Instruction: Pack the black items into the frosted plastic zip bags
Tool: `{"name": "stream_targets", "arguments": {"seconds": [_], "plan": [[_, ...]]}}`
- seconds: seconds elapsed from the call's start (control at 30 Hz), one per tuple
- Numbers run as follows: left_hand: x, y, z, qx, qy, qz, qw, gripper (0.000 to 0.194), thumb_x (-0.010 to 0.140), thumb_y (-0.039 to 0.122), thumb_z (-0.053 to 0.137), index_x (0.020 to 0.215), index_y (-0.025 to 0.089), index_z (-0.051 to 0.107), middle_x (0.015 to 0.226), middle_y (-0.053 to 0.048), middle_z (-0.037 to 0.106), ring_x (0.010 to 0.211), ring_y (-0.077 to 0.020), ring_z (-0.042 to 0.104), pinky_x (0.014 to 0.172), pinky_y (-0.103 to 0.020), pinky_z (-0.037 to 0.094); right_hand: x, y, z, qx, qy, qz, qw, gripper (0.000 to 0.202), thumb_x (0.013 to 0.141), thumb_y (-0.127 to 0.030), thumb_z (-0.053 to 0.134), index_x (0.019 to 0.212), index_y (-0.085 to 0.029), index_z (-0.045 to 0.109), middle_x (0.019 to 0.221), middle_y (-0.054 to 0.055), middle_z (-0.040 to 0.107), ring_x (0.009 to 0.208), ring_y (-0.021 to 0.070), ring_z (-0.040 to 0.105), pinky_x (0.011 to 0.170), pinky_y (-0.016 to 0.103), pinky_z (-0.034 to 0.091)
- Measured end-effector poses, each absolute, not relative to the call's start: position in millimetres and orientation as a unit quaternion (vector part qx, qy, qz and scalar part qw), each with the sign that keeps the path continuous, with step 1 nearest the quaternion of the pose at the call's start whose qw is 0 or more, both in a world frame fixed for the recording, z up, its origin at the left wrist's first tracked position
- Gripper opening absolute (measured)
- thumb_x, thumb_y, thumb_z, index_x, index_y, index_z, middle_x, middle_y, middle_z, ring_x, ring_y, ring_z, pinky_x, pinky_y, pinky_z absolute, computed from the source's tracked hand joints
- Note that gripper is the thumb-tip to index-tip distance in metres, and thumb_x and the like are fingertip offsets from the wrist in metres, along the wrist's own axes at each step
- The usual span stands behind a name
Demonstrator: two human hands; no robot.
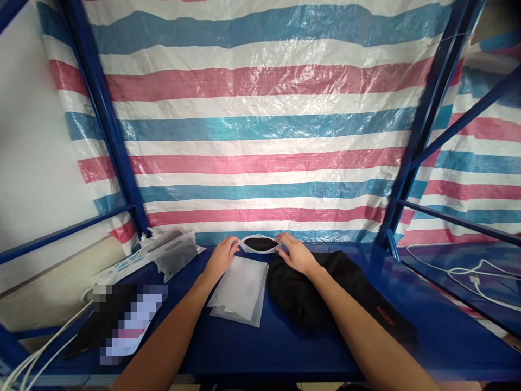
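Note:
A frosted white plastic pouch (260, 251) stands at the back of the blue tabletop with its mouth spread apart, and something black shows inside. My left hand (222, 255) pinches the left corner of that mouth. At the opposite corner, the fingers of my right hand (296, 254) are closed on the edge. Flat frosted plastic pouches (240, 285) lie stacked between my forearms, just in front of the spread one. Under my right wrist and forearm is a black cloth item (345, 277) with red lettering near its far right end.
More frosted plastic bags (177, 252) lean at the back left beside a white power strip (122, 267). A blurred-out phone-like object (134, 326) lies front left near white cables (40, 347). Blue metal posts (419, 119) frame the desk (228, 353); a striped sheet (264, 130) hangs behind.

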State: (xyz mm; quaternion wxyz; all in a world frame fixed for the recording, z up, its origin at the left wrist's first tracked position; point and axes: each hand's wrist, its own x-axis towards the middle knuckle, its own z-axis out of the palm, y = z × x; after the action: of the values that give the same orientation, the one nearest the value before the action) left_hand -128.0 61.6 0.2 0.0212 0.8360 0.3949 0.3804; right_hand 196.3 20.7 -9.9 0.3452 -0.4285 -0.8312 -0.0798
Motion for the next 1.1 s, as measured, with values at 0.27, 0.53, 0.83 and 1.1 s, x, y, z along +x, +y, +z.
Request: {"name": "stream_targets", "arguments": {"seconds": [0.27, 0.53, 0.83, 1.1], "plan": [[-95, 43, 3, 0.822, 0.319, 0.457, 0.115, 0.022, 0.111, 0.039, 0.051, 0.12, 0.024, 0.064, 0.12, -0.009, 0.075, 0.115, -0.0255, 0.073, 0.102, -0.041, 0.057, 180, 34, -26, -0.434, -0.809, 0.011, 0.396, 0.051, 0.101, -0.029, 0.069, 0.151, -0.024, 0.062, 0.146, 0.014, 0.069, 0.137, 0.0346, 0.061, 0.119, 0.055, 0.046], [-86, 54, -6, 0.682, 0.347, 0.543, 0.346, 0.069, 0.099, 0.074, 0.058, 0.141, 0.02, 0.062, 0.154, -0.018, 0.061, 0.136, -0.033, 0.064, 0.106, -0.046, 0.058, 167, 27, -10, -0.337, -0.567, 0.408, 0.631, 0.064, 0.074, -0.056, 0.094, 0.128, -0.026, 0.077, 0.13, 0.008, 0.079, 0.125, 0.036, 0.071, 0.112, 0.053, 0.054], [-72, 44, -17, 0.692, 0.365, 0.504, 0.366, 0.064, 0.094, 0.077, 0.062, 0.085, 0.016, 0.077, 0.086, -0.008, 0.079, 0.088, -0.0288, 0.072, 0.083, -0.038, 0.059, 146, 9, -16, -0.287, -0.497, 0.575, 0.583, 0.051, 0.059, -0.045, 0.105, 0.097, -0.018, 0.084, 0.092, 0.008, 0.085, 0.092, 0.0342, 0.08, 0.088, 0.047, 0.064], [-82, 54, -13, 0.642, 0.438, 0.584, 0.234, 0.059, 0.1, 0.072, 0.05, 0.076, 0.02, 0.066, 0.076, -0.005, 0.069, 0.078, -0.025, 0.064, 0.076, -0.033, 0.05, 149, 18, -10, -0.25, -0.377, 0.586, 0.673, 0.044, 0.068, -0.043, 0.1, 0.1, -0.019, 0.08, 0.092, 0.004, 0.085, 0.083, 0.026, 0.081, 0.08, 0.038, 0.067]]}}
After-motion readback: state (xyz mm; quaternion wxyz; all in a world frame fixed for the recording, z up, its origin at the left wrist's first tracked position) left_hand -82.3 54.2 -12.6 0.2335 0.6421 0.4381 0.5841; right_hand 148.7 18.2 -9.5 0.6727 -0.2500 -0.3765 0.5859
